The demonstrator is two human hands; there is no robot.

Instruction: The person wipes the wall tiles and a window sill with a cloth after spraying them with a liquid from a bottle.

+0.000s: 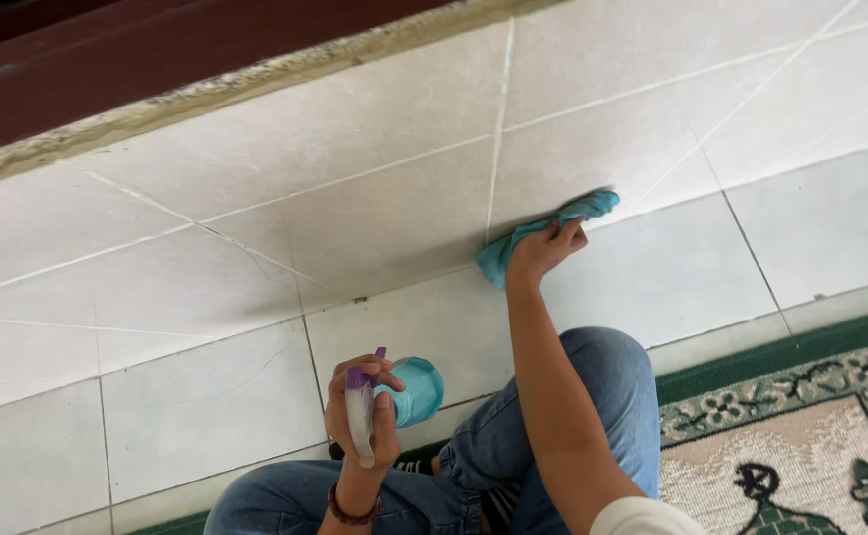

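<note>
We pressed our right hand (545, 248) onto a teal cloth (543, 230), fingers curled and pinching it against the white tiled floor (375, 198), near the middle of a grout line. Our left hand (363, 411) was wrapped tight around a teal spray bottle (406, 392) above our jeans, beside the green patterned rug (801, 436).

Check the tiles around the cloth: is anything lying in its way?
Nothing visible. The right hand presses the teal cloth on bare white tiles. The spray bottle is in the left hand, and the patterned rug lies apart, beside the knee.
</note>
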